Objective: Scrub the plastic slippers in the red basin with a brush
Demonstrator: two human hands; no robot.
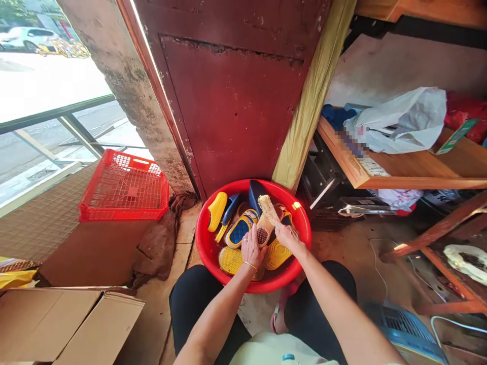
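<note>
A round red basin (201,253) stands between my knees with several blue and yellow shoes in it. My left hand (252,246) is closed on a beige shoe (265,226) near the basin's middle. In my right hand (286,234) is a pale bristled brush (268,208), its bristles just beyond my fingers, over the beige shoe. Left of my left hand lies a blue and yellow shoe (239,230). A yellow shoe (217,211) leans at the basin's left side. Yellow soles (230,259) face up near the front.
A red plastic crate (125,187) sits at the left, above a cardboard box (49,324). Behind the basin is a dark red door (236,116). Wooden shelving (399,182) with plastic bags and a blue fan (407,329) are on the right.
</note>
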